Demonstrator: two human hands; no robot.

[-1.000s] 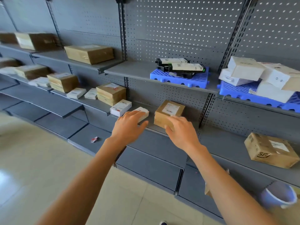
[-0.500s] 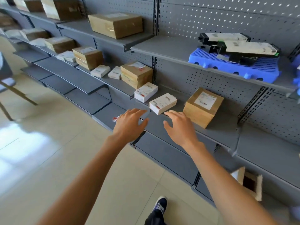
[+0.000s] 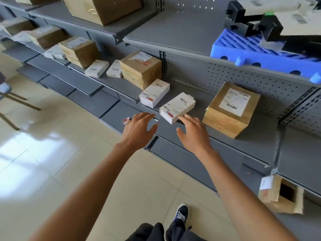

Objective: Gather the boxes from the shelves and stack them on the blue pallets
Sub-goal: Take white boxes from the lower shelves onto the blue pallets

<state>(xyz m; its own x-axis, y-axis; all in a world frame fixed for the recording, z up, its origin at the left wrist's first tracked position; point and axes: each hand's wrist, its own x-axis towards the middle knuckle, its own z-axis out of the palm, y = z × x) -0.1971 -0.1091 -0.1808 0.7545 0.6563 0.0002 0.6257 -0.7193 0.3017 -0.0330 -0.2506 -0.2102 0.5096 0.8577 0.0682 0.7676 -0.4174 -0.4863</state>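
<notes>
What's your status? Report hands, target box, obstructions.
Left hand and right hand open, empty. Small white rectangular carton just beyond right fingertips, contact unclear. Brown cardboard box beside it, apart.

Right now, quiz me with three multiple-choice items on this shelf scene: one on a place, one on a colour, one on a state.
1. Where does the blue pallet sit?
A. On the floor
B. On the upper shelf, at right
C. On the bottom shelf

2. What colour is the labelled box nearest the hands?
A. White
B. Black
C. Blue

3. What are the hands doing?
A. Both grip a brown box
B. Left hand holds a pallet
C. Both are open and hold nothing

Answers:
1. B, it lies on the upper shelf under black boxes.
2. A, its faces are white.
3. C, the left hand and right hand spread their fingers in front of the white box.
</notes>
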